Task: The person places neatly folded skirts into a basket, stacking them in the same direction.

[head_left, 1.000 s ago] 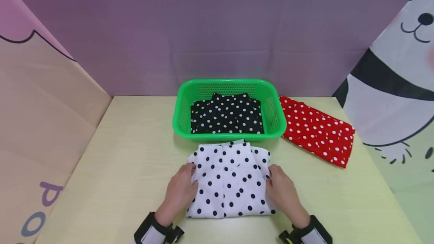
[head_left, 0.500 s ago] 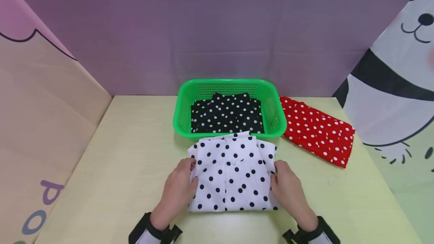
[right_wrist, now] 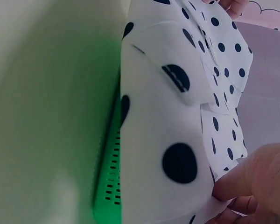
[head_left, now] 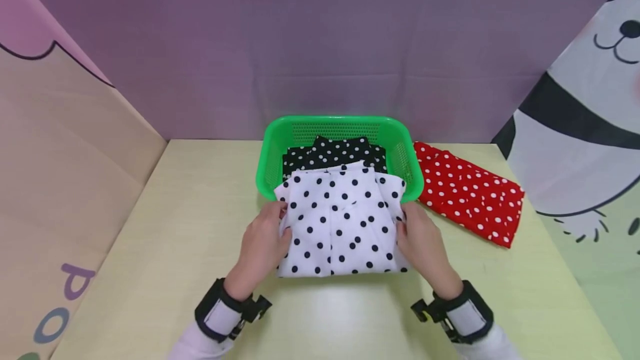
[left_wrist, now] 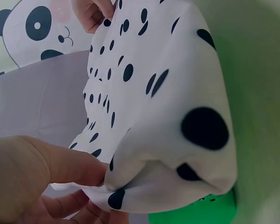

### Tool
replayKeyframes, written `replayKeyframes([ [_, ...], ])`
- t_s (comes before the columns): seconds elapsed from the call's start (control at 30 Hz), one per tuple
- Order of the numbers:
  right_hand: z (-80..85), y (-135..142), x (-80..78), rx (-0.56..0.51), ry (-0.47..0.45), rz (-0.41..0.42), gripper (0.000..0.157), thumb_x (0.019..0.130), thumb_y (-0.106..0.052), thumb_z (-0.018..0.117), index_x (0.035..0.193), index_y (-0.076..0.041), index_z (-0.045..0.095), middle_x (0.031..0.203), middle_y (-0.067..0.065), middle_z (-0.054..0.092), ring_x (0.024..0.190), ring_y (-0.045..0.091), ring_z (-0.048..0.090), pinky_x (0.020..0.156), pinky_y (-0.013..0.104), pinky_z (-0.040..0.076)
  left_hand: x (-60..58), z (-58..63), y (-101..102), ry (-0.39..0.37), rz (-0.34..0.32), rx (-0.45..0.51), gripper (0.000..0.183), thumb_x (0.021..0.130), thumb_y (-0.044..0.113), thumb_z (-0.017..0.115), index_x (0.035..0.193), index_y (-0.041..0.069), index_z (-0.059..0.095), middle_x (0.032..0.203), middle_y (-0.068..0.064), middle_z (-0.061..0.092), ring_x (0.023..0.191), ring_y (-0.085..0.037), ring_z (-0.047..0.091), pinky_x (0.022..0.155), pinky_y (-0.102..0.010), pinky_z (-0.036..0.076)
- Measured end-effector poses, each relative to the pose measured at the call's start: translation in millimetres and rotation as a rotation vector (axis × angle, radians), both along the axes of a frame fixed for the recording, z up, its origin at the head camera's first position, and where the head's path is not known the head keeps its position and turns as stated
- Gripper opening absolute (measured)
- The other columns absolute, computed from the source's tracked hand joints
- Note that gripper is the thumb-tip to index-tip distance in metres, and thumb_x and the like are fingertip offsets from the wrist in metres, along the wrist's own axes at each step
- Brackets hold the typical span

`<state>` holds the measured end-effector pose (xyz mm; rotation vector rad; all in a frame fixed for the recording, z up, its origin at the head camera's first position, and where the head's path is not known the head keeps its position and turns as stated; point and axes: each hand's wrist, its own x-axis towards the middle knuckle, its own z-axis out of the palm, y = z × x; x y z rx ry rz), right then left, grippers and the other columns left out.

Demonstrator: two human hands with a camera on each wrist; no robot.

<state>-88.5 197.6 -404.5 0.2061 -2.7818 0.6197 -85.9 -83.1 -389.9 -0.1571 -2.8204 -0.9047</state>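
Note:
A folded white cloth with black polka dots (head_left: 340, 221) is held up between both hands, overlapping the front of the green basket (head_left: 265, 182) in the head view. My left hand (head_left: 263, 240) pinches its left edge, thumb on top and fingers underneath, as the left wrist view shows. On the opposite edge my right hand (head_left: 424, 239) pinches the cloth (right_wrist: 177, 140) the same way. Inside the basket lies a folded black cloth with white dots (head_left: 340, 151), its front part hidden behind the white one. The basket's perforated side (right_wrist: 109, 186) shows beneath the cloth in the right wrist view.
A folded red cloth with white dots (head_left: 470, 196) lies on the pale wooden table (head_left: 200, 193), just right of the basket. A purple backdrop (head_left: 330, 43) rises behind the basket. Printed sheets flank the table, one with a panda (head_left: 575, 115).
Both hands have lifted the white dotted cloth and carried it away from the person, from in front of the basket to over its near rim. The black and red cloths have stayed put.

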Motion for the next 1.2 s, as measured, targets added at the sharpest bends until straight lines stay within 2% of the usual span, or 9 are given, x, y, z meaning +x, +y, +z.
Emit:
replayKeyframes([
  [0.27, 10.5, -2, -30.3, 0.013, 0.023, 0.016, 0.026, 0.082, -0.001, 0.061, 0.105, 0.007, 0.052, 0.088, 0.021, 0.057, 0.072, 0.030, 0.056, 0.065, 0.042, 0.053, -29.4, 11.5, -1, -0.009, -0.012, -0.005, 0.038, 0.079, 0.003, 0.066, 0.115, -0.001, 0.056, 0.097, -0.010, 0.058, 0.079, -0.024, 0.057, 0.066, -0.035, 0.051],
  [0.63, 24.9, -2, -58.5, 0.031, 0.055, 0.042, 0.023, 0.083, -0.002, 0.060, 0.102, 0.008, 0.050, 0.087, 0.022, 0.055, 0.071, 0.033, 0.056, 0.060, 0.042, 0.053, -66.3, 22.9, -3, -0.058, -0.032, -0.012, 0.035, 0.081, 0.007, 0.064, 0.115, 0.001, 0.055, 0.099, -0.011, 0.058, 0.083, -0.023, 0.057, 0.068, -0.034, 0.050],
  [0.93, 42.4, -3, -92.4, 0.016, 0.006, 0.047, 0.025, 0.087, -0.004, 0.055, 0.107, 0.009, 0.050, 0.088, 0.023, 0.055, 0.073, 0.034, 0.056, 0.061, 0.042, 0.051, -104.2, 39.3, -2, -0.112, -0.038, -0.012, 0.038, 0.080, 0.005, 0.060, 0.117, 0.000, 0.053, 0.104, -0.012, 0.059, 0.087, -0.026, 0.058, 0.071, -0.037, 0.051],
  [1.2, 49.3, -2, -120.6, 0.039, -0.033, 0.028, 0.022, 0.088, -0.003, 0.051, 0.106, 0.010, 0.051, 0.089, 0.024, 0.055, 0.071, 0.034, 0.054, 0.059, 0.042, 0.049, -131.2, 51.0, 3, -0.142, -0.045, -0.032, 0.039, 0.079, 0.004, 0.056, 0.118, 0.000, 0.053, 0.111, -0.013, 0.059, 0.089, -0.027, 0.057, 0.072, -0.037, 0.050],
])
